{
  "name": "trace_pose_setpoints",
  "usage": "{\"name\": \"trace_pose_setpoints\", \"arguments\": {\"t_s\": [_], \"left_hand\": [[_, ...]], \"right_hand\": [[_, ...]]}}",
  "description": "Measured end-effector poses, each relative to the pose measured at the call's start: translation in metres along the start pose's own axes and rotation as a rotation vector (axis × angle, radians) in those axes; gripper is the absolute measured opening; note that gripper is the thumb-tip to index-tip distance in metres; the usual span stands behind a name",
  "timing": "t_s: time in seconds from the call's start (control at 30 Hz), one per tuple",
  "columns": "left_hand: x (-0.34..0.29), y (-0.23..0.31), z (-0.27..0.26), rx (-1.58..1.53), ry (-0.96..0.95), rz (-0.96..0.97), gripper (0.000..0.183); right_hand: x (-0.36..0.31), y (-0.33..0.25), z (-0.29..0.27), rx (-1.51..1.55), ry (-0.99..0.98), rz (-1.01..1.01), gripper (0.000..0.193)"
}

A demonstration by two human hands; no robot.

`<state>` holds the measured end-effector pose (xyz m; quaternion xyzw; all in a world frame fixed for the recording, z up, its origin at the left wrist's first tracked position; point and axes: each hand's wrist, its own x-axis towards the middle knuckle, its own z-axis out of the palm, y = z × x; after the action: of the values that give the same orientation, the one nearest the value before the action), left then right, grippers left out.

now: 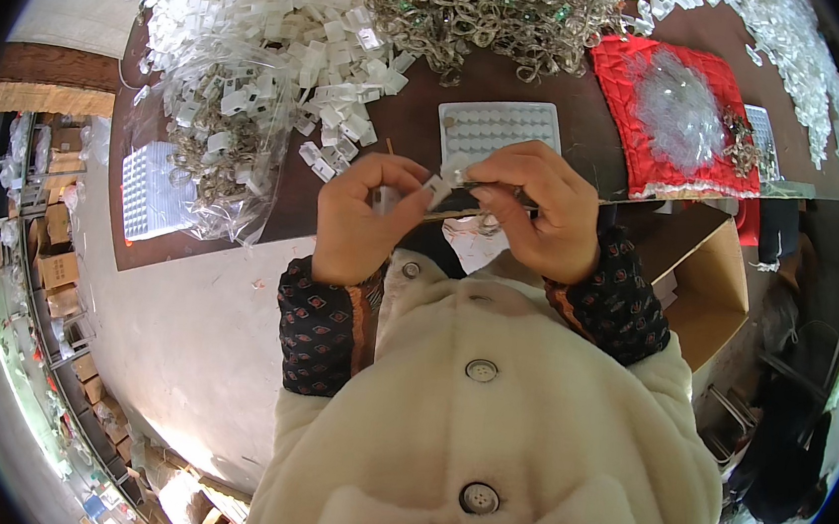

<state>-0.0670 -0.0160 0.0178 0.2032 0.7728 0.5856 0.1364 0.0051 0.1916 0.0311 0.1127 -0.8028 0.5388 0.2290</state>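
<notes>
My left hand [355, 219] is closed, its thumb and forefinger pinching a small white plastic piece [435, 192] at the front edge of the dark brown table [289, 213]. Close beside it, my right hand [554, 212] has its thumb and fingers pressed together. A tiny pale bit shows at those fingertips, too small to name. Just behind my hands lies a pale tray [502, 120] with rows of small hollows. A big heap of white plastic pieces [262, 14] covers the back left, some spilling toward my left hand.
Tangled metallic rings or chains [491, 14] are piled at the back. A red quilted cloth [616, 90] bears a heap of clear thin strands [680, 113]. At left sits a clear plastic bag [258, 163] beside a white tray [152, 194]. A cardboard box [721, 288] stands below the table's right front.
</notes>
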Motion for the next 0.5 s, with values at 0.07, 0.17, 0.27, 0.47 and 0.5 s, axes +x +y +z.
{"name": "trace_pose_setpoints", "arguments": {"t_s": [0.07,0.17,0.27,0.47,0.5], "left_hand": [[-0.006,0.007,-0.001,-0.355,-0.102,-0.160,0.006],[-0.013,0.011,0.003,-0.672,-0.123,-0.280,0.010],[-0.018,0.010,0.017,-0.796,-0.055,-0.155,0.016],[-0.025,0.009,0.031,-0.408,0.047,0.025,0.026],[-0.026,0.010,0.032,-0.444,0.064,0.036,0.027]], "right_hand": [[0.001,0.001,0.004,-0.008,-0.017,-0.060,0.019],[0.000,-0.001,0.006,-0.004,-0.029,-0.096,0.019],[-0.005,-0.006,0.011,0.246,0.044,0.163,0.017],[-0.007,-0.016,0.014,0.662,0.087,0.448,0.015],[-0.006,-0.017,0.015,0.687,0.075,0.452,0.015]]}}
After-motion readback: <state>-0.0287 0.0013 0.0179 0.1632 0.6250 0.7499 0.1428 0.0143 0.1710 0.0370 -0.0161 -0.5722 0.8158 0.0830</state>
